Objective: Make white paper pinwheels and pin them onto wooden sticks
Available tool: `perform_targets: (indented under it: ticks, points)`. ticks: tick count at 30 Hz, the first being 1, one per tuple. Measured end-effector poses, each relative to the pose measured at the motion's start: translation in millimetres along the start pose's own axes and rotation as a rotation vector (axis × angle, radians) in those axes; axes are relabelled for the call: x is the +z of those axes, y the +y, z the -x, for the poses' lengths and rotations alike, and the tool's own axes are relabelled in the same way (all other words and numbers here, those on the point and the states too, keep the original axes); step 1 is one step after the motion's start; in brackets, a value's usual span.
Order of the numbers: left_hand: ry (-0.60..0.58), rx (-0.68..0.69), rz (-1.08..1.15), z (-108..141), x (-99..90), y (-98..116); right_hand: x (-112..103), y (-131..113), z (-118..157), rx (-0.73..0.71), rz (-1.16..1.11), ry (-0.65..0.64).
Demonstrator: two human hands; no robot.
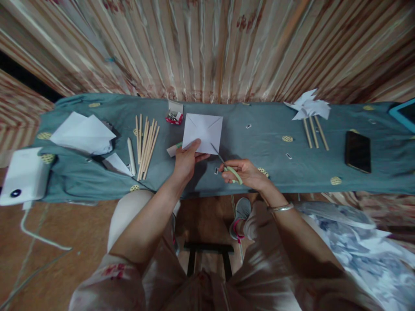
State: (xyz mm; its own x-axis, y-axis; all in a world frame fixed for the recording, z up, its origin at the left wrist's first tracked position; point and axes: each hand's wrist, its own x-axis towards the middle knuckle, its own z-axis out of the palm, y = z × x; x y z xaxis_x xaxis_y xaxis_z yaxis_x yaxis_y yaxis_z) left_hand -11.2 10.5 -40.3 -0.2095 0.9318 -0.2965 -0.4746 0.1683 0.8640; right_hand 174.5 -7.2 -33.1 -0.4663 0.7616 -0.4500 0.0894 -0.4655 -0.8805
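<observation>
A square of white paper (203, 129) with diagonal lines from its corners is pinched at its lower left by my left hand (188, 160), thumb on top and fingers beneath. My right hand (241, 172) is closed around the green handles of a pair of scissors (234, 174). The scissors' blades point up and left, with their tip over the paper's lower right part. Left of the paper stand an open red box of small metal pieces (174, 116) and a small card (174, 150), partly behind my left hand.
Several wooden sticks (147, 144), a white pen (131, 156) and white paper sheets (82, 133) lie left on the green cloth (259, 147). Right are paper pinwheels (309, 107) on sticks, a black phone (357, 151) and a blue-edged device (405, 114). A white device (24, 177) sits far left.
</observation>
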Motion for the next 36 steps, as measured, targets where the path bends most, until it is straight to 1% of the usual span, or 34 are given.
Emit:
perform_targets:
  ticks: [4, 14, 19, 28, 32, 36]
  points:
    - [0.001, -0.015, -0.026, 1.4, 1.9, -0.9, -0.4, 1.9, -0.7, -0.026, 0.023, 0.001]
    - [0.001, -0.024, -0.028, 2.2, 2.1, 0.3, 0.3, 1.2, -1.5, -0.020, -0.005, 0.011]
    - [-0.027, -0.027, -0.038, 4.3, 3.1, -0.4, 0.5, 1.7, -2.3, -0.024, 0.001, 0.021]
    - [-0.021, -0.036, -0.042, 4.0, 2.9, -0.9, -0.8, 1.9, -3.0, -0.026, -0.006, 0.016]
    - [-0.047, -0.031, -0.033, 4.2, 2.5, -3.1, -0.5, 2.7, -3.5, -0.025, -0.007, 0.031]
    - [-0.047, -0.033, -0.030, 4.3, 2.7, -4.0, -0.9, 4.3, -3.8, -0.037, -0.001, 0.029]
